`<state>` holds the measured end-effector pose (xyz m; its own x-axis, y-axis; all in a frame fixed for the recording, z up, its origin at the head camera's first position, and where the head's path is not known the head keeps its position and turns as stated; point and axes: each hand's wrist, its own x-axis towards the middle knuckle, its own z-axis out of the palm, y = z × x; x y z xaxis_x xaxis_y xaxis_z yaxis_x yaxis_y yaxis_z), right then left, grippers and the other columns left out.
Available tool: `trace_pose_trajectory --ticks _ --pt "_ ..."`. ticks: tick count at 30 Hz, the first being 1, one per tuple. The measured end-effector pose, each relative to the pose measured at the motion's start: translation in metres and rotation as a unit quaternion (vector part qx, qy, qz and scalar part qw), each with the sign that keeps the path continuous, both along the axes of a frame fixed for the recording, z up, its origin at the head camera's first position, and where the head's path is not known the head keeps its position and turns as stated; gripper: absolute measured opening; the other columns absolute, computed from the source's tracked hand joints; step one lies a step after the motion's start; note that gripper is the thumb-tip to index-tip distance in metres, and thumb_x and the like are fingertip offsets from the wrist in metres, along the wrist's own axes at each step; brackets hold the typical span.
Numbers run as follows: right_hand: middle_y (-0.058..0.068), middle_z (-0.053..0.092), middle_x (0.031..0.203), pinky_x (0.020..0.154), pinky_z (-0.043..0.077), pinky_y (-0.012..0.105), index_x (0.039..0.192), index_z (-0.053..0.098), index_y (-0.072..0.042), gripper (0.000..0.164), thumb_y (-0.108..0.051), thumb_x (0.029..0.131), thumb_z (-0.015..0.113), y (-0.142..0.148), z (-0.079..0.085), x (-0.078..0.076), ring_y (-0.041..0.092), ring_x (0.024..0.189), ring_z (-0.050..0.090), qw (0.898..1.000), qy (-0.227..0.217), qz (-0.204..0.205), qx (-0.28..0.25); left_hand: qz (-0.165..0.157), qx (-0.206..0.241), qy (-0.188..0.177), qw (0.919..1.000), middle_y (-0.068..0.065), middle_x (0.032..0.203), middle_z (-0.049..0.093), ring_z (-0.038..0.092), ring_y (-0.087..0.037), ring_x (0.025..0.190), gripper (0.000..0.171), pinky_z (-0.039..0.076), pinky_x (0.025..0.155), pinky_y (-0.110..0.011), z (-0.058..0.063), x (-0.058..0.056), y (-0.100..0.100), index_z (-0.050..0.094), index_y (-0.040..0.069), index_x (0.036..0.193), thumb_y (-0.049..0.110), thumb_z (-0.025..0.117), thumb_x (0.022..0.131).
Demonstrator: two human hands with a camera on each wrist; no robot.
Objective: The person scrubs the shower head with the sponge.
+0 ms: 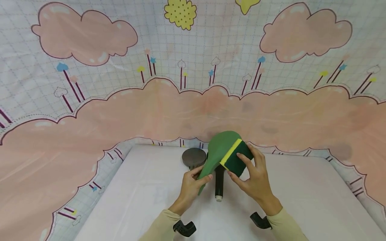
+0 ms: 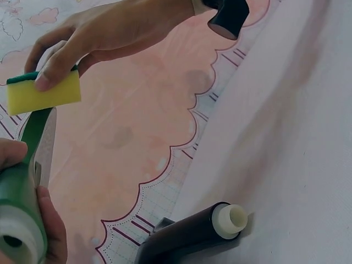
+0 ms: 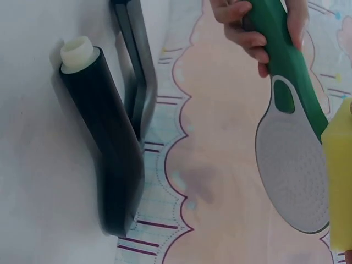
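My left hand [image 1: 190, 187] grips the handle of a green handheld shower head [image 1: 223, 144], lifted over the table. Its pale grey spray face [image 3: 291, 159], dotted with small holes, shows in the right wrist view, turned away from the head camera. In my right hand [image 1: 257, 180] is a sponge [image 1: 238, 159], yellow with a dark green scouring side, pinched between thumb and fingers. The sponge's yellow side lies against the green back of the head. In the left wrist view the white threaded end [image 2: 22, 236] of the green handle points toward the camera.
A black shower head [image 1: 219, 184] lies behind the green one, its white-tipped handle toward me. Beside it on the left is a grey round shower head [image 1: 194, 157]. The white table [image 1: 144, 201] meets a pink cloud-patterned backdrop [image 1: 181, 113] at its far edge.
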<state>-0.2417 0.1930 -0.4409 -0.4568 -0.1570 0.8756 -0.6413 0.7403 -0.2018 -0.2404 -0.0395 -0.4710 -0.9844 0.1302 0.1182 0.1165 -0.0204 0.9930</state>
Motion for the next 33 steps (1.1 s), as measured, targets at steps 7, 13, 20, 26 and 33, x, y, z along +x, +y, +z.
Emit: trace_pose_trajectory --ticks 7,13,20,26,33 --pt "0.024 0.045 0.145 0.092 0.048 0.057 0.124 0.063 -0.010 0.066 -0.065 0.088 0.055 -0.003 -0.002 -0.002 0.040 0.129 0.043 1.000 0.004 -0.001 0.000 0.000 0.002 -0.020 0.9998 -0.017 0.114 0.067 0.065 -0.015 0.095 0.052 0.053 0.079 -0.025 -0.003 -0.001 0.000 0.060 0.002 0.130 0.022 0.077 0.085" --pt "0.026 0.045 0.144 0.087 0.047 0.062 0.124 0.063 -0.008 0.067 -0.064 0.089 0.056 -0.003 0.004 -0.006 0.043 0.125 0.044 1.000 0.022 0.001 -0.007 -0.006 0.017 -0.027 0.9995 -0.017 0.116 0.066 0.064 -0.015 0.098 0.053 0.054 0.082 -0.027 -0.001 0.000 0.001 0.057 0.000 0.131 0.022 0.075 0.087" --pt "0.026 0.044 0.144 0.087 0.048 0.064 0.124 0.063 -0.008 0.068 -0.065 0.088 0.057 -0.002 0.012 -0.005 0.043 0.125 0.043 1.000 0.014 -0.010 -0.015 -0.039 0.045 -0.031 0.9977 -0.017 0.112 0.066 0.062 -0.012 0.088 0.057 0.054 0.076 -0.025 0.003 0.001 0.003 0.051 -0.006 0.137 0.022 0.071 0.091" --pt "0.025 0.044 0.145 0.089 0.047 0.061 0.124 0.063 -0.010 0.066 -0.065 0.088 0.056 -0.007 0.008 -0.002 0.042 0.127 0.043 1.000 0.010 -0.006 -0.002 -0.056 0.056 -0.032 0.9963 -0.010 0.102 0.066 0.061 -0.012 0.085 0.057 0.054 0.077 -0.029 0.002 0.002 0.004 0.049 -0.005 0.139 0.027 0.065 0.095" --pt "0.024 0.044 0.146 0.098 0.043 0.045 0.124 0.064 -0.010 0.064 -0.063 0.089 0.057 -0.014 -0.002 0.000 0.039 0.127 0.044 1.000 0.013 0.001 0.014 -0.051 0.076 -0.045 0.9947 -0.008 0.104 0.067 0.061 -0.011 0.087 0.062 0.055 0.080 -0.030 0.004 0.002 0.006 0.046 -0.004 0.142 0.036 0.061 0.097"
